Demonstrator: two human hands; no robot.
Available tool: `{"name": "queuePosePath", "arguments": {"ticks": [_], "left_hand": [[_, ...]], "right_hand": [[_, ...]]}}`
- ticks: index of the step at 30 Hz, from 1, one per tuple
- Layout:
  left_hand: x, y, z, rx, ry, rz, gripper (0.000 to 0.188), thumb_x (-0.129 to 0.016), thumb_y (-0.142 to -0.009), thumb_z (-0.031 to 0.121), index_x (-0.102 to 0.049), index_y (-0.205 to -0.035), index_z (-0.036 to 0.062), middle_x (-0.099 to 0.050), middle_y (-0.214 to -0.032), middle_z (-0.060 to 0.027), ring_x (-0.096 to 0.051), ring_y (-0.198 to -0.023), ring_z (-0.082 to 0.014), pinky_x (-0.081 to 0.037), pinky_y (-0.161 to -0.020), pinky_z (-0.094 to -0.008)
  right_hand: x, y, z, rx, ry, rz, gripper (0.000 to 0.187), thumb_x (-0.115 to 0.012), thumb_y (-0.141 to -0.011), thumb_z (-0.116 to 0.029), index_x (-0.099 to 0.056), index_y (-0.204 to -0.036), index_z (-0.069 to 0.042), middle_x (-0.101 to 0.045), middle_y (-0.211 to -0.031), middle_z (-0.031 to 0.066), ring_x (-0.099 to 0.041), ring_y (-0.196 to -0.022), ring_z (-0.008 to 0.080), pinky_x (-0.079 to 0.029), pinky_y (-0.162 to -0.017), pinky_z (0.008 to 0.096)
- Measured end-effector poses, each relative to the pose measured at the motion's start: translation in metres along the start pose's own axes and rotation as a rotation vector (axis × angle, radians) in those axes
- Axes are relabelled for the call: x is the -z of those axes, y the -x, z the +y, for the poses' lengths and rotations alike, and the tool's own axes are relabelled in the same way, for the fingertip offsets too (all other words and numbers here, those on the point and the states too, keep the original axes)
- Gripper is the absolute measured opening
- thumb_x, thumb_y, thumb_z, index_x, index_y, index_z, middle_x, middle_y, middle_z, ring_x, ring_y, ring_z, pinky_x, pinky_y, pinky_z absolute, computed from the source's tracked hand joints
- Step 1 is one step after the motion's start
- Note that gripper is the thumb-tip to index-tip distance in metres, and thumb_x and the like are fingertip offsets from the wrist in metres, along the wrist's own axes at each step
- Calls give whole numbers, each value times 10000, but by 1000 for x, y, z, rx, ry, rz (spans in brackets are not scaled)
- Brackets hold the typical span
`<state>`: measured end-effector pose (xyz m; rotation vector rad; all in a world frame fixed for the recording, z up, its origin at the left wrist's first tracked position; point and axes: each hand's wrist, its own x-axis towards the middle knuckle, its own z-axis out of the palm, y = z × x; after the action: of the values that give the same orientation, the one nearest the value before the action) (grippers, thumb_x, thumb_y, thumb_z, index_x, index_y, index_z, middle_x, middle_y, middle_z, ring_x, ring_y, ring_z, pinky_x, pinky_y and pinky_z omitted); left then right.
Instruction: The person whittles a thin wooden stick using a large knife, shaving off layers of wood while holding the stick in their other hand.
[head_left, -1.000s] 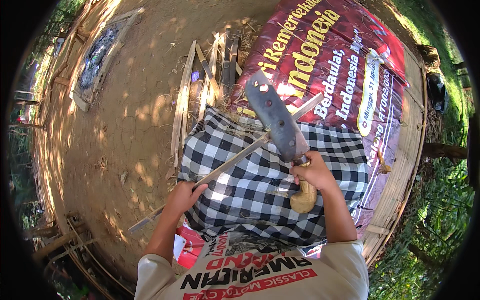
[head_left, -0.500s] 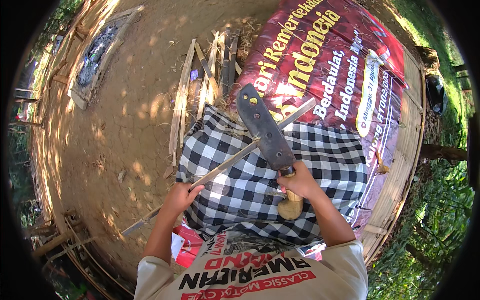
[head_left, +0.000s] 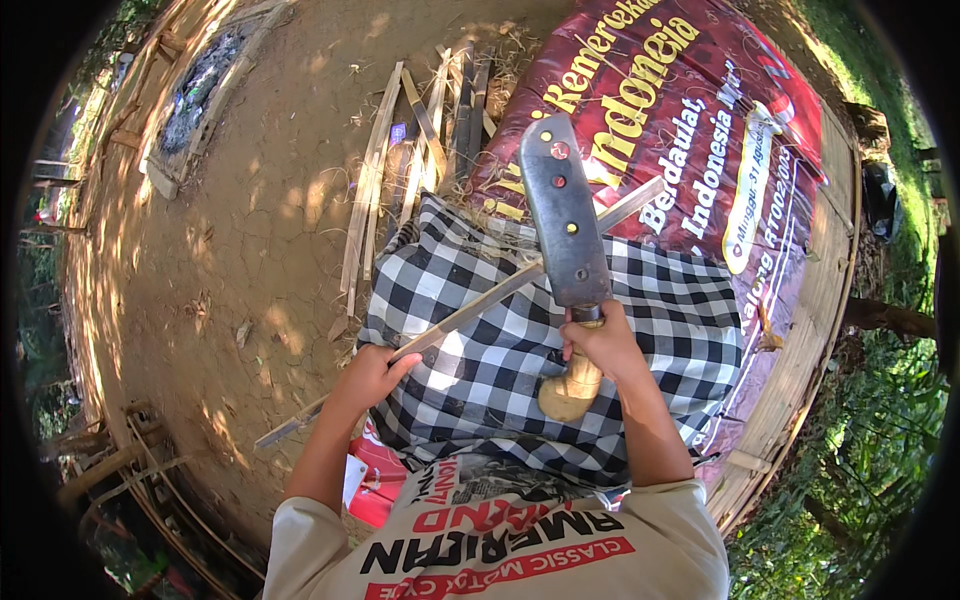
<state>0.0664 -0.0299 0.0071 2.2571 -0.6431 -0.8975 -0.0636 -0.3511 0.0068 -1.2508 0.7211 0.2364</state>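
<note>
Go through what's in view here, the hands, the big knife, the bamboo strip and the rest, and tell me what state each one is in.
left hand: gripping the strip
right hand: closed on the knife's handle
cleaver: raised, blade crossing the strip
bamboo strip: slanted across the lap
checkered cloth: spread over the lap
bamboo slats: lying loose on the dirt

One head-worn fisheye view — steeply downward, close over lap and ground.

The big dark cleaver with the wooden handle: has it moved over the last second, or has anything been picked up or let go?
The broad dark cleaver with a pale wooden handle swung from leaning right to nearly upright, its blade crossing the long thin bamboo strip. The right hand kept its grip on the handle; the left hand kept holding the strip. Nothing was picked up or released. The black-and-white checked cloth stayed put.
</note>
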Motion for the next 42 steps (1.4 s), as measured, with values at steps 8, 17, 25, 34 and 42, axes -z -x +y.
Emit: {"name": "queuePosePath", "arguments": {"ticks": [8,17,25,34,42], "left_hand": [[1,2,-4,71,-49,-57,582,-596,-906,480,-598,-709,-68,-475,-534,-216,-433,-472,-338,-399,-504,-403],[-5,7,1,127,-126,1,597,-585,-903,499,-607,-712,-66,-505,-578,-256,-480,-523,-414,-416,-527,-432],[-3,9,14,163,-191,12,617,-578,-902,506,-600,-675,-68,-503,-579,-260,-501,-539,-433,-411,-526,-443],[-5,9,30,149,-135,40,591,-574,-923,455,-573,-669,-78,-470,-570,-265,-449,-530,-436,-384,-515,-452],[-6,8,29,65,66,51,478,-581,-940,363,-575,-735,-69,-442,-553,-186,-362,-534,-295,-381,-525,-406]], "right_hand": [[3,7,2,-82,57,-85,114,-643,-733,66,-561,-805,32,-584,-659,75,-588,-513,160,-486,-496,298],[-24,11,5,-83,189,-163,104,-660,-725,10,-593,-800,36,-605,-659,68,-593,-523,134,-468,-501,275],[-23,20,9,44,306,-65,92,-642,-738,-5,-591,-803,33,-612,-658,65,-603,-536,125,-471,-512,285],[-55,55,-6,532,657,257,283,-667,-683,-93,-594,-928,27,-606,-686,179,-623,-608,351,-503,-587,384],[-55,23,2,840,1113,194,433,-761,-582,-129,-580,-969,-56,-577,-762,88,-598,-709,282,-503,-632,381]]}}
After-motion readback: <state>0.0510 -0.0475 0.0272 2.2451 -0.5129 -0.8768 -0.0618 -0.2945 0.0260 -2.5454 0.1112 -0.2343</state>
